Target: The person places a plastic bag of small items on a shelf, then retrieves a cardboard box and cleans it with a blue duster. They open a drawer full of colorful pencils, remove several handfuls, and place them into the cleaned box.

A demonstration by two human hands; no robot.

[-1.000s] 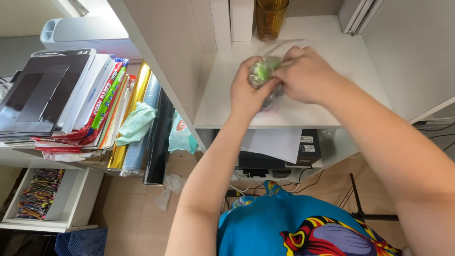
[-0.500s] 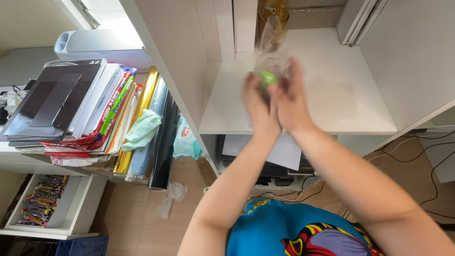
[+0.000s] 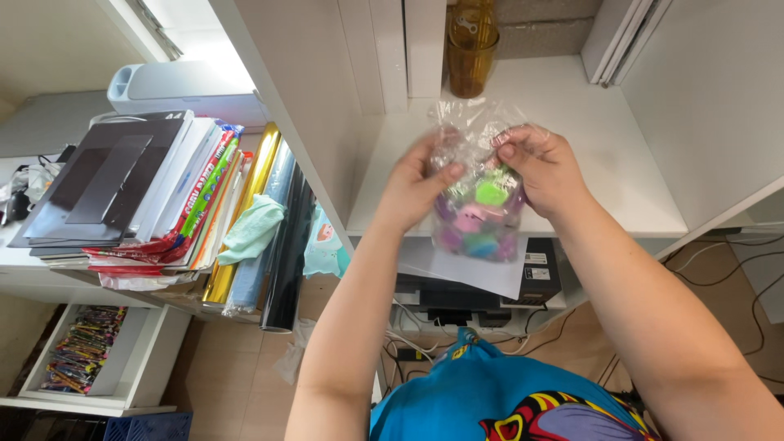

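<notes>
I see the clear bag (image 3: 478, 192) of pink, green and purple pieces held up in front of the white shelf (image 3: 572, 155), both hands pinched on its top: left hand (image 3: 420, 184) on the left edge, right hand (image 3: 543, 167) on the right. An amber jar (image 3: 472, 49) stands at the shelf's back. A printer (image 3: 482, 286) sits under the shelf, and stacked books (image 3: 163, 192) lie to its left.

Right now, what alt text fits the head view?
Both hands hold up a clear plastic bag of small colourful pieces over a white shelf: left hand on its side, right hand pinching the top. An amber jar stands behind.
</notes>
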